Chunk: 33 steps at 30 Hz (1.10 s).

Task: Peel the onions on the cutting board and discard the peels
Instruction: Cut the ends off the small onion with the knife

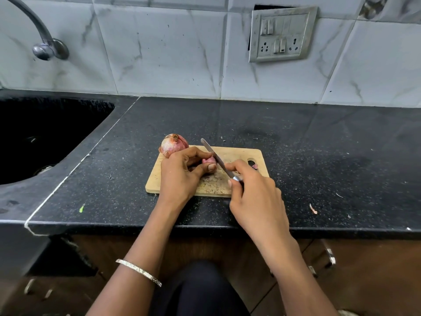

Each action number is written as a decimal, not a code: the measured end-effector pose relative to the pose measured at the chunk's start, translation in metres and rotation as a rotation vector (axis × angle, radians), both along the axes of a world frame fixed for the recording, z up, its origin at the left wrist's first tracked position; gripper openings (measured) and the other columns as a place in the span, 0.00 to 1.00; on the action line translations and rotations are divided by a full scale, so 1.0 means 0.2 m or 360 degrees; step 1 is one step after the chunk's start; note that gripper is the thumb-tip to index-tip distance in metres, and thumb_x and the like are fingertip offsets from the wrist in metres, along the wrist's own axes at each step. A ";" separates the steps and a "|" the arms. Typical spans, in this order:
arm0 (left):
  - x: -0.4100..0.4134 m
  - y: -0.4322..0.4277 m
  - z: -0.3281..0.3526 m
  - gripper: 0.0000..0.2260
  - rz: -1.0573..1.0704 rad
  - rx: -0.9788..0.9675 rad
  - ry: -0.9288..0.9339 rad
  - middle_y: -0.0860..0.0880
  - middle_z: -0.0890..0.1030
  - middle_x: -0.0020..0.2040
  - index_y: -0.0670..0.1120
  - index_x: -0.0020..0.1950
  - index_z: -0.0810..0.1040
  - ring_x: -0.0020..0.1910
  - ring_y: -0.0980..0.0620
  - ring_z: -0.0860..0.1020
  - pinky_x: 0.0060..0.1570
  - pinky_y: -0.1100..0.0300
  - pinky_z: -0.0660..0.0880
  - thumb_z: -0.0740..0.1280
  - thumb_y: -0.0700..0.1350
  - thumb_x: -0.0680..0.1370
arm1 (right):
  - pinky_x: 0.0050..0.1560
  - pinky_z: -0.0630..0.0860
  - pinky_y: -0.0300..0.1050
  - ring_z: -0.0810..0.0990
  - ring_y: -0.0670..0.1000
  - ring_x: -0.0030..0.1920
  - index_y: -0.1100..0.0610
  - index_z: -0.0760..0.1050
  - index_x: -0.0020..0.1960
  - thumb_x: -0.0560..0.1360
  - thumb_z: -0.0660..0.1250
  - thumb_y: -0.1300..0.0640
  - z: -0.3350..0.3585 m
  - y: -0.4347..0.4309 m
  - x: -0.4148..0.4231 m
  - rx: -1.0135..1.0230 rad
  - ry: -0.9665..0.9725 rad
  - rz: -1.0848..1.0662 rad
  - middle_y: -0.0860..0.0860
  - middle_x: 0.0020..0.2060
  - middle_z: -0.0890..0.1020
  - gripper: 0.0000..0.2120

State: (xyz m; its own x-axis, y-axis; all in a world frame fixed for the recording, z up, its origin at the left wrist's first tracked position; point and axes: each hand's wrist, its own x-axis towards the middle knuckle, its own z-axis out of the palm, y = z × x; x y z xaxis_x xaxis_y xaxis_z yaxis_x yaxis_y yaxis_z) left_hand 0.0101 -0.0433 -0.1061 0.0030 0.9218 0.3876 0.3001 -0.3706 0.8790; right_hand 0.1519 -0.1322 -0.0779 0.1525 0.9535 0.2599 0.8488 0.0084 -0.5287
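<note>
While left hand (180, 176) holds onion (210, 160), right hand (255, 197) grips knife (214, 156), board (239, 156) on black counter (319, 144), tiled wall (170, 53)

No readable text, label or number anywhere.

Both bare forearms reach in over the near edge of the bench (109, 179), wrists close together. The left hand (180, 174) lies knuckles-up, its fingers curled and thumb pressed round a small onion (210, 160). The right hand (255, 195) grips a knife (216, 159) by the handle, forefinger stretched forward beside the blade. A thin bangle (139, 273) circles the left forearm.
</note>
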 end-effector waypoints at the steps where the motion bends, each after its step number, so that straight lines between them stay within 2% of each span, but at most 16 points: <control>1: 0.00 0.00 0.00 0.08 0.0000 0.0004 0.0007 0.54 0.87 0.45 0.45 0.49 0.87 0.47 0.63 0.84 0.50 0.74 0.76 0.78 0.37 0.72 | 0.43 0.67 0.50 0.77 0.57 0.49 0.38 0.69 0.64 0.82 0.61 0.51 0.00 0.03 0.01 -0.0028 0.0072 0.0013 0.47 0.49 0.80 0.13; 4: 0.00 -0.02 0.01 0.08 -0.0020 0.0013 0.0005 0.54 0.87 0.45 0.47 0.48 0.86 0.47 0.62 0.84 0.49 0.74 0.75 0.78 0.36 0.72 | 0.44 0.67 0.50 0.76 0.58 0.52 0.39 0.71 0.61 0.82 0.61 0.52 0.00 0.10 0.03 -0.0034 0.0198 0.0030 0.49 0.48 0.82 0.11; 8: 0.00 -0.02 0.01 0.08 -0.0021 -0.0014 -0.0020 0.54 0.87 0.45 0.46 0.48 0.85 0.47 0.63 0.84 0.49 0.74 0.76 0.78 0.36 0.72 | 0.42 0.66 0.48 0.71 0.52 0.43 0.43 0.70 0.61 0.83 0.60 0.54 0.00 0.09 0.07 0.0116 0.0214 -0.0080 0.48 0.48 0.82 0.09; 12: 0.00 -0.02 0.00 0.08 -0.0026 -0.0025 -0.0033 0.54 0.87 0.45 0.45 0.48 0.84 0.47 0.64 0.84 0.49 0.75 0.75 0.78 0.36 0.72 | 0.32 0.65 0.43 0.74 0.45 0.35 0.45 0.72 0.59 0.81 0.63 0.53 0.01 0.09 0.12 0.0250 0.0384 -0.0092 0.45 0.36 0.80 0.07; 14: -0.01 -0.01 0.00 0.07 -0.0039 -0.0015 -0.0035 0.53 0.87 0.46 0.41 0.49 0.85 0.47 0.64 0.84 0.47 0.76 0.75 0.78 0.34 0.72 | 0.33 0.65 0.44 0.75 0.45 0.33 0.48 0.77 0.55 0.79 0.66 0.51 0.02 0.13 0.09 0.0202 0.0387 -0.0050 0.45 0.33 0.77 0.05; 17: -0.01 -0.02 -0.01 0.07 -0.0057 -0.0003 -0.0048 0.51 0.87 0.46 0.39 0.49 0.85 0.46 0.64 0.84 0.45 0.75 0.76 0.77 0.34 0.72 | 0.37 0.71 0.48 0.78 0.52 0.36 0.55 0.82 0.46 0.76 0.70 0.52 0.02 0.21 0.05 0.0174 0.0348 -0.0056 0.48 0.32 0.80 0.07; 19: -0.01 -0.02 -0.01 0.08 -0.0055 0.0011 -0.0037 0.52 0.87 0.46 0.40 0.50 0.85 0.46 0.63 0.84 0.47 0.75 0.76 0.78 0.34 0.72 | 0.35 0.72 0.48 0.77 0.53 0.34 0.56 0.80 0.39 0.75 0.71 0.54 0.03 0.26 0.04 0.0156 0.0346 -0.0050 0.49 0.29 0.79 0.08; 21: -0.02 -0.02 -0.01 0.08 -0.0055 0.0014 -0.0034 0.53 0.87 0.46 0.40 0.50 0.85 0.46 0.64 0.84 0.48 0.75 0.76 0.78 0.35 0.72 | 0.31 0.67 0.47 0.73 0.53 0.30 0.56 0.75 0.33 0.75 0.71 0.54 0.03 0.30 0.04 0.0127 0.0295 -0.0034 0.50 0.25 0.75 0.14; 24: -0.02 -0.01 -0.01 0.08 -0.0068 0.0005 -0.0039 0.53 0.87 0.46 0.40 0.50 0.85 0.46 0.65 0.84 0.48 0.76 0.75 0.78 0.35 0.72 | 0.31 0.67 0.46 0.74 0.53 0.30 0.56 0.77 0.33 0.75 0.71 0.53 0.02 0.33 0.04 0.0105 0.0252 0.0028 0.49 0.25 0.76 0.14; 27: -0.02 0.00 -0.02 0.08 -0.0083 -0.0001 -0.0042 0.52 0.87 0.47 0.39 0.50 0.85 0.47 0.65 0.84 0.48 0.76 0.75 0.78 0.35 0.72 | 0.32 0.67 0.46 0.70 0.49 0.27 0.56 0.75 0.31 0.75 0.72 0.53 0.01 0.36 0.04 0.0100 0.0232 0.0078 0.48 0.23 0.72 0.16; 33: -0.03 0.00 -0.02 0.08 -0.0084 0.0002 -0.0042 0.51 0.87 0.47 0.40 0.50 0.84 0.48 0.63 0.84 0.49 0.75 0.75 0.78 0.35 0.72 | 0.32 0.66 0.46 0.69 0.48 0.29 0.57 0.81 0.38 0.76 0.72 0.54 0.01 0.40 0.08 0.0042 0.0309 0.0246 0.49 0.26 0.75 0.10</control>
